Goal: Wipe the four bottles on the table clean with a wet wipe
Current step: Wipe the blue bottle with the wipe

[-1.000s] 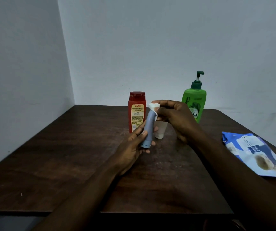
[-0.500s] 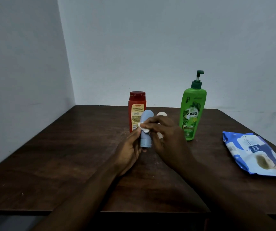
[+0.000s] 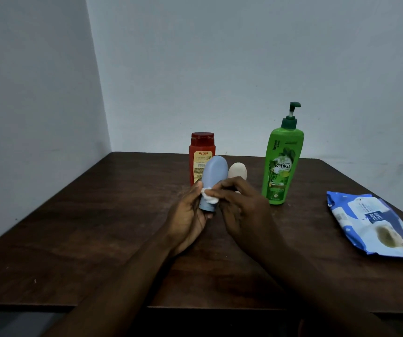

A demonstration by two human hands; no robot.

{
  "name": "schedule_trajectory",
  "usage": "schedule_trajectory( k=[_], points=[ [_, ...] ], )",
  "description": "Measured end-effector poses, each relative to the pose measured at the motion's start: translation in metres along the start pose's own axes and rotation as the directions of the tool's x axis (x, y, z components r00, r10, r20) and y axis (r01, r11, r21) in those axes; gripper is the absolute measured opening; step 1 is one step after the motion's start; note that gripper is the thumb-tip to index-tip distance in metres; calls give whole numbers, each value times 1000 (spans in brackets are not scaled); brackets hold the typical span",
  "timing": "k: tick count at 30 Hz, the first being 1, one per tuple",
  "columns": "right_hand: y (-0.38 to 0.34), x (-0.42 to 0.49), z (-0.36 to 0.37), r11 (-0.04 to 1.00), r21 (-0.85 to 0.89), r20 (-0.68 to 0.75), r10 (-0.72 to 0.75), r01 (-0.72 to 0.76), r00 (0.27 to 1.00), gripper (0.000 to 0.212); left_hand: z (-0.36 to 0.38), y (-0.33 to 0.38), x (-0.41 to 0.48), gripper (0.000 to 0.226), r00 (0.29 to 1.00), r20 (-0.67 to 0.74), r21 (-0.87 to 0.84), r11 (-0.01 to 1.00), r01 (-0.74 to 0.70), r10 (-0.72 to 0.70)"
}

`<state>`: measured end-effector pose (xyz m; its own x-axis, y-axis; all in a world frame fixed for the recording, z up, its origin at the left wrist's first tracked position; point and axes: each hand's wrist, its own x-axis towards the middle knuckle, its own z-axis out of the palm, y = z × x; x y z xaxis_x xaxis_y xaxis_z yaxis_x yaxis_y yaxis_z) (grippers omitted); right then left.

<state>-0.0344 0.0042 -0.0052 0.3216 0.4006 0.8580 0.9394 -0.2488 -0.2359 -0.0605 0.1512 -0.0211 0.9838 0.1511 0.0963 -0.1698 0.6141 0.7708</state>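
Above the dark bench [image 3: 98,239], a left hand [image 3: 190,215] grips the blue bottle [image 3: 212,183] while the right hand [image 3: 239,210] pinches a wet wipe [image 3: 209,197] against its lower side; turning it to reach untouched surfaces likely comes next.

Single head-worn wide-angle view, looking forward and down across the dark wooden table [image 3: 98,239] toward the wall corner [image 3: 110,142] at 11 o'clock. Close over both forearms, entering from 6 o'clock. Far table edge at 12 o'clock; no second view to overlap.
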Motion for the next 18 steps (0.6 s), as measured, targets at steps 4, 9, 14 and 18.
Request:
schedule_trajectory(
  k=[4,9,14,18],
  points=[
    [8,17,-4,994,67,-55,93,-89,994,32,1,1,-1,52,999,13,32,999,-42,41],
    [17,44,-9,942,163,-87,310,-294,947,25,2,4,-2,49,997,9,84,994,-71,70],
    [24,64,-18,883,197,0,434,-425,901,26,3,7,-1,43,998,19,129,990,-54,52],
    [22,55,-19,911,159,29,382,-382,924,23,3,9,-4,36,998,56,213,977,-32,20]
  ],
)
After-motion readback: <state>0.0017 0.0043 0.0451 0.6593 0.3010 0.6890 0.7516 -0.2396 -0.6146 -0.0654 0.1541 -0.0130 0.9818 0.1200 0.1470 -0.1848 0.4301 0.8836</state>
